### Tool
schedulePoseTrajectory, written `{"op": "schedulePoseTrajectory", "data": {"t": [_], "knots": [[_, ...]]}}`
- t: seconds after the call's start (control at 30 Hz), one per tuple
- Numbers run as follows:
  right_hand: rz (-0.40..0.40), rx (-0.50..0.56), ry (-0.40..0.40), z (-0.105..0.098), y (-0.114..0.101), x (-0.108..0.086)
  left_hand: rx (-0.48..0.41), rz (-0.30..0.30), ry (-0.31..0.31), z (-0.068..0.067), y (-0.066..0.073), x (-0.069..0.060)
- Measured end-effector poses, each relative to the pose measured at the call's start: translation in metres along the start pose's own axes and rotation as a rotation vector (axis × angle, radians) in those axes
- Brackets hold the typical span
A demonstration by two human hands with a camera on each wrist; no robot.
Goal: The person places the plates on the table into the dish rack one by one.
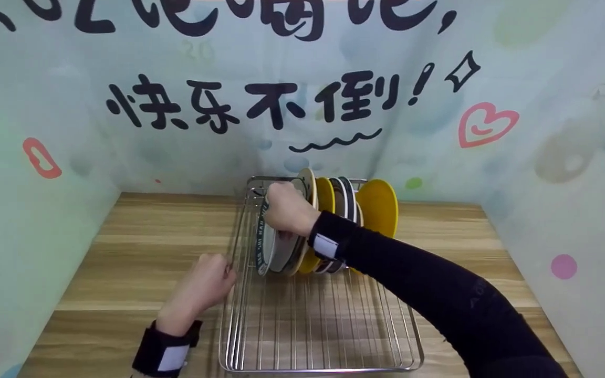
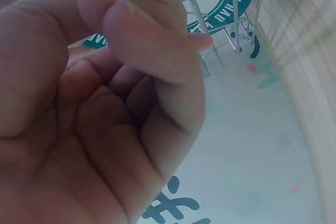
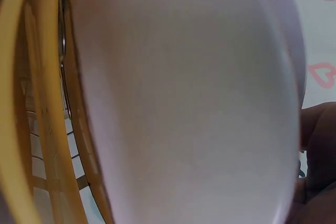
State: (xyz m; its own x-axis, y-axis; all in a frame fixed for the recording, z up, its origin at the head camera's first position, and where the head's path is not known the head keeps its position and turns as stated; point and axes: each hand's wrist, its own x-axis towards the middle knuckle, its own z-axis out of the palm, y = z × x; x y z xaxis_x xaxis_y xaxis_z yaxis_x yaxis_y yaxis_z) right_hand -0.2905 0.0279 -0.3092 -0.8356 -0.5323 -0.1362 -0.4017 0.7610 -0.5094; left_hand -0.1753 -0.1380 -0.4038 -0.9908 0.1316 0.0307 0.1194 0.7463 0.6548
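A row of plates stands on edge in a wire dish rack (image 1: 323, 370). The leftmost is a white plate (image 1: 262, 252) with a lettered green rim. At the upper part of this left end, my right hand (image 1: 289, 210) grips a plate; its fingertips are hidden in the head view. The pale face of a plate (image 3: 189, 98) fills most of the right wrist view. My left hand (image 1: 205, 281), fingers curled, holds the rack's left side rail. Its palm shows in the left wrist view, where the curled fingers (image 2: 173, 77) cover most of the rail.
Yellow plates (image 1: 378, 207) and dark-patterned, white-rimmed plates (image 1: 352, 197) stand farther right in the row. The rack rests on a wood-grain table (image 1: 150, 231). Behind it hangs a printed backdrop (image 1: 202, 157) with black characters, with side panels at left and right.
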Motion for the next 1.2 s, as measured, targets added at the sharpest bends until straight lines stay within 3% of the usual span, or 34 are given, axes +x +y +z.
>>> {"op": "schedulePoseTrajectory", "data": {"t": [0.27, 0.47, 0.7, 1.0, 1.2], "knots": [[0.057, -0.063, 0.013, 0.007, 0.002, 0.010, -0.020, -0.010, -0.010, 0.000, 0.000, -0.001], [0.042, -0.109, 0.026, 0.008, -0.001, 0.012, -0.021, -0.026, -0.017, -0.002, 0.001, -0.002], [0.087, -0.003, -0.014, -0.007, -0.007, 0.001, -0.006, -0.016, -0.020, 0.001, 0.001, 0.001], [-0.053, 0.073, 0.012, -0.031, -0.020, -0.035, -0.014, 0.017, -0.009, 0.002, 0.001, 0.001], [-0.202, -0.019, 0.118, -0.039, -0.014, -0.057, -0.013, -0.008, -0.018, 0.000, 0.001, 0.000]]}}
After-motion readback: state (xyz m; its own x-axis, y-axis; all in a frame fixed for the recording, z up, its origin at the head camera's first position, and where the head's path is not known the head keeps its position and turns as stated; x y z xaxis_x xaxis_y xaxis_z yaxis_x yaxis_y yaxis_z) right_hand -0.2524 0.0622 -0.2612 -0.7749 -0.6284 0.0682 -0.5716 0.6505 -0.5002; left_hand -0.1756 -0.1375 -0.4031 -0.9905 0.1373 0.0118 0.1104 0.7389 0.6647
